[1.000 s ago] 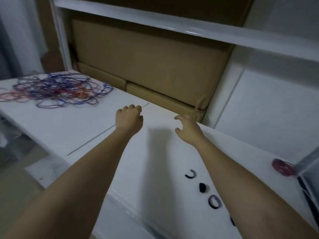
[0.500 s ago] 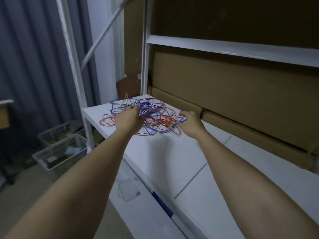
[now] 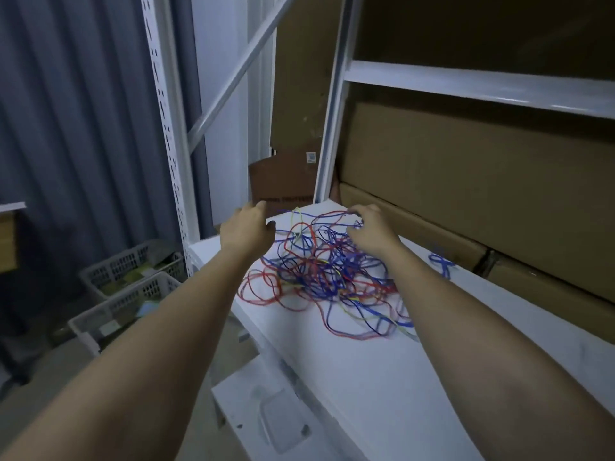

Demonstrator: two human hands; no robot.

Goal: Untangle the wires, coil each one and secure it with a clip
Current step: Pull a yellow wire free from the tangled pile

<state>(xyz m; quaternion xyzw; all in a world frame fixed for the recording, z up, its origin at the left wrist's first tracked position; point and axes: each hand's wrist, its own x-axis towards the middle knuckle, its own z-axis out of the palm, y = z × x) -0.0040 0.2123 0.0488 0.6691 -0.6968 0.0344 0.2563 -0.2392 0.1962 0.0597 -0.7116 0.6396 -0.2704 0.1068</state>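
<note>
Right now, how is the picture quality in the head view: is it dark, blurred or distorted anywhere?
Head view: dim, bluish light with no glare; the tangled red and blue wires are fairly sharp; the left hand and right hand are slightly soft; wide-angle bending leans the white metal shelf post; the brown cardboard boxes are in shade.

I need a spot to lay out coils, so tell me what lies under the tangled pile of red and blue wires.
The tangled pile of red, blue and yellow wires lies on the white shelf board. White shows through its loops; anything beneath the dense middle is covered.
</note>
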